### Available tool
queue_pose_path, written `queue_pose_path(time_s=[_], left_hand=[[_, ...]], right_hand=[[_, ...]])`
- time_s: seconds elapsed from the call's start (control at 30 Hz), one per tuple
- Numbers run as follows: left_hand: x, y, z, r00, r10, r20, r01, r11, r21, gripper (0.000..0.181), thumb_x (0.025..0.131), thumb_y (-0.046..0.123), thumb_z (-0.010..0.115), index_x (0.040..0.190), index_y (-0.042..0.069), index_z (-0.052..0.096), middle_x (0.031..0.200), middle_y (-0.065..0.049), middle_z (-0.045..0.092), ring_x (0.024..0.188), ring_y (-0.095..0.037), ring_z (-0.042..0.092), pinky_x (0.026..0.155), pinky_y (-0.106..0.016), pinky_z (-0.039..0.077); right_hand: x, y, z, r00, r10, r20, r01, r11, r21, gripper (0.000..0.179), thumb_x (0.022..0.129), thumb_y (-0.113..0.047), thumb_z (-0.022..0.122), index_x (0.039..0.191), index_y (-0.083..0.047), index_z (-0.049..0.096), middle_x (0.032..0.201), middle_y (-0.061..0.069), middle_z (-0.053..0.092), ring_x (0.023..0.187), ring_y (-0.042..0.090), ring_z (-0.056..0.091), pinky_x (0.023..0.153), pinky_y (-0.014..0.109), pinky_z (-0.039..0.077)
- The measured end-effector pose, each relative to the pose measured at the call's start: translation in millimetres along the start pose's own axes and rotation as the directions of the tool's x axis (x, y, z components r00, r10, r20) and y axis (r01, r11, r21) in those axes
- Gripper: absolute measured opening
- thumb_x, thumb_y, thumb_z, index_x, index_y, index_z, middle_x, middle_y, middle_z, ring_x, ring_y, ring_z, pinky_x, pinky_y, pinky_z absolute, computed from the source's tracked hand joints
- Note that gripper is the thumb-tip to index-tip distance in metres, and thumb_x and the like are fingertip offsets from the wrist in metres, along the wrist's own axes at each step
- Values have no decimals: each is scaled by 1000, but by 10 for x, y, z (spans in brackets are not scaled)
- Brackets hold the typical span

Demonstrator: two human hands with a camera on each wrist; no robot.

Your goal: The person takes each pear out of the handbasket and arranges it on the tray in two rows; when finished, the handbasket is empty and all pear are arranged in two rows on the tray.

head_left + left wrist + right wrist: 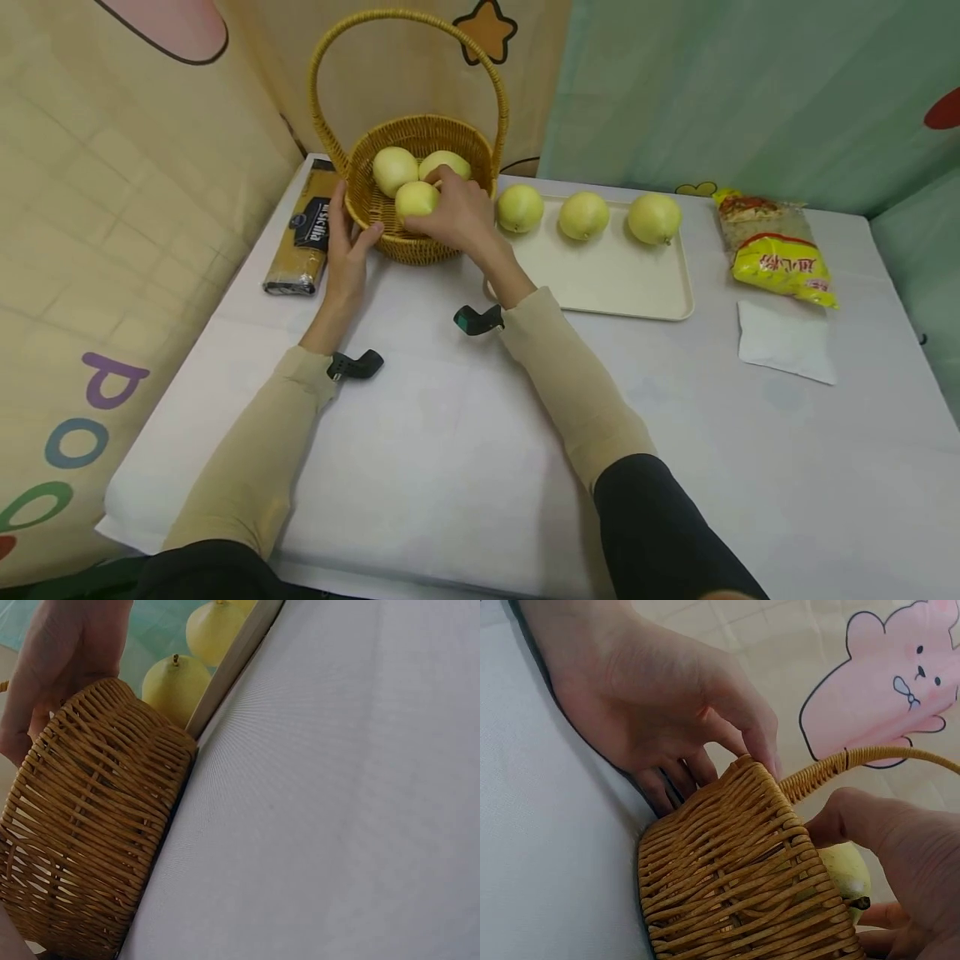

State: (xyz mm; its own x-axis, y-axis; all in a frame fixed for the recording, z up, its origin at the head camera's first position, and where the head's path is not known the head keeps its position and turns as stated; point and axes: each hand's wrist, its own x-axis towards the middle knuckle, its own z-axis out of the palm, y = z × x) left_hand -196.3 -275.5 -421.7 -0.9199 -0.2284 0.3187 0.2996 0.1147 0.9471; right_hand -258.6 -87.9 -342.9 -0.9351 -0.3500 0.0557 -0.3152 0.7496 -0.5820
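A wicker basket [420, 252] with a tall hoop handle stands at the back left of the table. My left hand [347, 258] grips its left side, thumb at the rim and fingers along the outer wall. Inside the rim, my right hand [461, 212] holds a yellow-green pear [416, 201]. Two other pears lie in the basket, a left one [394, 171] and a back one [445, 164] partly covered by my right hand. In the right wrist view, a pear [845, 871] with a dark stem shows between the basket wall and my right fingers.
Right of the basket, a cream tray [600, 283] bears three pears [584, 216] in a row along its back. A pack of pasta [302, 237] lies left of the basket. Farther right are a yellow food bag [780, 254] and a white packet [785, 340]. Curtains hang behind the table.
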Motion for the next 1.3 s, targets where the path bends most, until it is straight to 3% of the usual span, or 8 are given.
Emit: queue_pose_path(time_s=[0.1, 0.27, 0.53, 0.83, 1.07, 1.3], left_hand=[[-13, -5, -14, 1000, -7, 1, 7, 1000, -1, 84, 100, 21, 60, 171, 21, 15, 177, -4, 16, 163, -22, 20, 131, -34, 22], [-14, -16, -9, 1000, 1, 4, -1, 1000, -7, 84, 100, 21, 60, 171, 21, 14, 177, -4, 17, 163, -23, 20, 131, -35, 22], [-32, -13, 34, 1000, -3, 6, 3, 1000, -5, 82, 101, 23, 61, 170, 22, 17, 176, -2, 19, 162, -18, 21, 130, -32, 22], [-34, 11, -8, 1000, -11, 2, 11, 1000, -22, 82, 102, 21, 61, 171, 22, 17, 177, -2, 18, 162, -16, 20, 131, -29, 21], [-41, -3, -37, 1000, -18, -4, 18, 1000, -10, 82, 102, 19, 60, 171, 22, 16, 177, -2, 17, 162, -16, 19, 130, -30, 21], [-34, 16, -7, 1000, -20, 13, 20, 1000, -10, 82, 102, 20, 60, 171, 23, 15, 177, -2, 16, 162, -17, 18, 131, -32, 20]], right_hand=[[-59, 3, -30, 999, 14, -37, -10, 995, 97, 70, 83, -48, 75, 142, -16, 56, 131, 5, 68, 114, 24, 63, 97, 38, 50], [-178, 22, -111, 988, -8, -152, 41, 976, 215, 68, 81, -41, 80, 140, -16, 56, 136, 6, 69, 116, 25, 62, 98, 37, 49], [-478, 206, -301, 967, -61, -246, 122, 962, 243, 65, 81, -39, 81, 138, -16, 59, 133, 1, 72, 113, 19, 64, 99, 36, 48], [-816, 607, -544, 920, -153, -360, 238, 950, 204, 57, 77, -25, 81, 131, -13, 63, 121, 5, 77, 106, 20, 71, 92, 36, 57], [-1062, 856, -558, 925, -164, -344, 208, 974, 95, 61, 77, -26, 77, 133, -9, 61, 121, 11, 74, 103, 24, 69, 88, 43, 56], [-1130, 1061, -423, 927, -187, -326, 175, 982, -65, 65, 75, -26, 78, 133, -4, 61, 113, 14, 75, 95, 31, 69, 82, 53, 55]])
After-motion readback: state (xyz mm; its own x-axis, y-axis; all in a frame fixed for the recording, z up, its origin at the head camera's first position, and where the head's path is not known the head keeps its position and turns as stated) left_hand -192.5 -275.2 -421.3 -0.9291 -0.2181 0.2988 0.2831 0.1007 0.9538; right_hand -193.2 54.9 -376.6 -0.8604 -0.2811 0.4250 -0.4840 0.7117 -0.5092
